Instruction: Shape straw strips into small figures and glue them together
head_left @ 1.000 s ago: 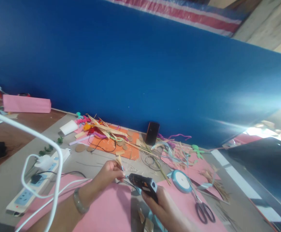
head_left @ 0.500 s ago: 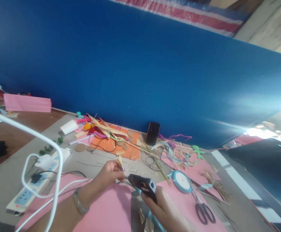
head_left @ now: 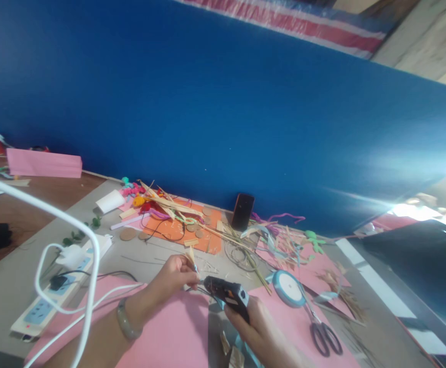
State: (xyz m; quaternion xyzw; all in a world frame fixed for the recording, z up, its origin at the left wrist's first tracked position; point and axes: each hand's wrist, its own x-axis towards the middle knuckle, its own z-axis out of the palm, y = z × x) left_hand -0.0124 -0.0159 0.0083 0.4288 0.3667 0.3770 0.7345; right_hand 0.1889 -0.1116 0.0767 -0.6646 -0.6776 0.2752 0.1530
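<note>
Wrapped round the handle of a black glue gun [head_left: 226,295], my right hand [head_left: 259,327] keeps its nozzle pointing left. The nozzle tip is right by the fingertips of my left hand [head_left: 179,273]. Those fingers pinch a small straw-coloured strip piece [head_left: 190,255] that sticks up above them; a bit of light blue shows at its base. Its lower end is hidden by the fingers. Pink paper [head_left: 169,327] lies beneath both hands. Under the right wrist are light blue ribbon and dry husk-like scraps [head_left: 235,355].
To the right are a ribbon spool [head_left: 289,288] and scissors [head_left: 326,338]. A phone [head_left: 242,211] leans against the blue panel [head_left: 223,112]. Orange card [head_left: 207,241] carries straw strips and discs. At left lies a power strip [head_left: 60,291], with a white cable [head_left: 94,255] crossing close to the camera.
</note>
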